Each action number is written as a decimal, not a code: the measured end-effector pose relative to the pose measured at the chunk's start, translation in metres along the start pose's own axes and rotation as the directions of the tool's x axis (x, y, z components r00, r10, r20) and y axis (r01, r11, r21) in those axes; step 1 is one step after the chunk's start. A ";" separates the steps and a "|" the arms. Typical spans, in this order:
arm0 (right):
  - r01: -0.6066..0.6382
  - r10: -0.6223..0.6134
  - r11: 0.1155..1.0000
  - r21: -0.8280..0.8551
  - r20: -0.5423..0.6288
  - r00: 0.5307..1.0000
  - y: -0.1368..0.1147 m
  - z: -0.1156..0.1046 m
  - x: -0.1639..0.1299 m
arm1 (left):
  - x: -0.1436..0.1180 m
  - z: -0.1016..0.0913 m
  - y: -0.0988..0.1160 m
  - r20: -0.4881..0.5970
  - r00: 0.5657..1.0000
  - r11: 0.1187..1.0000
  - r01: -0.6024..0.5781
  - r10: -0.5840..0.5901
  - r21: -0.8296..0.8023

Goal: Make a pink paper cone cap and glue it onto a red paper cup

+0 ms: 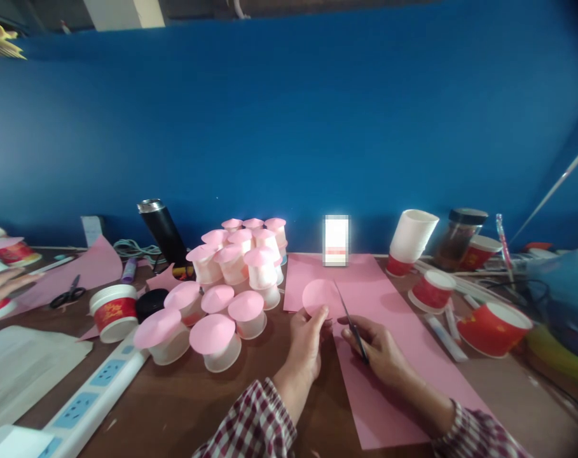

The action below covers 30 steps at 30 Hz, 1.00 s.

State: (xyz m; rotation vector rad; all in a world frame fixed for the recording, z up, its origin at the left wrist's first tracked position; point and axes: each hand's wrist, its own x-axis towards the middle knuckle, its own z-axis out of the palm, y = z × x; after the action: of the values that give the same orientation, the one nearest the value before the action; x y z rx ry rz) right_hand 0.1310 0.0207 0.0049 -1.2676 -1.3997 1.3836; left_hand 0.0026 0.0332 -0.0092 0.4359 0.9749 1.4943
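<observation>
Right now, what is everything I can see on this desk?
pink-capped cups: over a dozen, white with pink tops, left of centre
pink paper sheet: one, under the hands
pink paper circle: one, at the left fingertips
red cups: several, right side
flask: one, black, by the wall
power strip: one, white, front left
spare scissors: one, black, far left
another person's hand: left edge
left hand: holds the circle
right hand: holds scissors
</observation>
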 end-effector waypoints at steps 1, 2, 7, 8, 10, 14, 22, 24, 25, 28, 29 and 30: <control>-0.005 0.005 1.000 0.007 -0.004 1.000 0.000 0.000 0.000 | 0.000 0.000 0.000 -0.004 1.000 1.000 0.000 0.000 -0.001; -0.009 0.009 1.000 0.014 -0.006 1.000 0.000 0.001 0.000 | 0.000 0.000 0.000 -0.008 1.000 1.000 0.001 -0.001 -0.001; -0.024 0.024 0.999 0.044 0.002 1.000 0.004 0.001 0.001 | 0.000 0.001 0.002 -0.040 0.999 1.000 0.005 -0.005 0.004; -0.026 0.026 0.999 0.044 0.006 1.000 0.006 0.000 0.002 | -0.001 0.001 0.002 -0.047 0.999 1.000 0.005 -0.005 0.004; -0.024 0.024 0.999 0.039 0.012 1.000 0.008 0.000 0.003 | 0.000 0.001 0.002 -0.056 0.998 1.000 0.007 -0.006 0.009; -0.018 0.018 1.000 0.020 0.021 1.000 0.010 -0.001 0.004 | 0.001 0.000 0.000 -0.046 0.999 0.999 0.002 -0.001 0.032; 0.010 -0.009 1.000 -0.011 0.035 0.999 0.005 -0.003 0.000 | 0.003 -0.002 -0.003 -0.034 0.999 0.997 -0.028 0.030 0.067; 0.025 -0.025 1.000 -0.016 0.040 0.999 0.005 -0.004 0.000 | 0.003 -0.003 -0.004 -0.016 0.999 0.996 -0.038 0.039 0.076; 0.035 -0.034 0.999 -0.018 0.044 0.998 0.006 -0.005 0.000 | 0.003 -0.003 -0.005 -0.009 0.999 0.996 -0.044 0.045 0.079; 0.061 -0.059 0.998 -0.024 0.054 0.997 0.007 -0.007 0.002 | 0.003 -0.005 -0.006 0.011 0.999 0.995 -0.053 0.052 0.085; 0.067 -0.065 0.997 -0.025 0.057 0.996 0.007 -0.007 0.002 | 0.003 -0.005 -0.007 0.016 0.999 0.995 -0.052 0.051 0.086; 0.069 -0.068 0.997 -0.026 0.058 0.996 0.007 -0.007 0.002 | 0.003 -0.005 -0.007 0.018 0.999 0.995 -0.050 0.048 0.086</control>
State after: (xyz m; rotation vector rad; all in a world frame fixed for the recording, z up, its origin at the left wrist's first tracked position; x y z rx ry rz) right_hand 0.1382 0.0238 -0.0014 -1.1952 -1.4920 1.3675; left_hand 0.0029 0.0336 -0.0177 0.5367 1.0249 1.4943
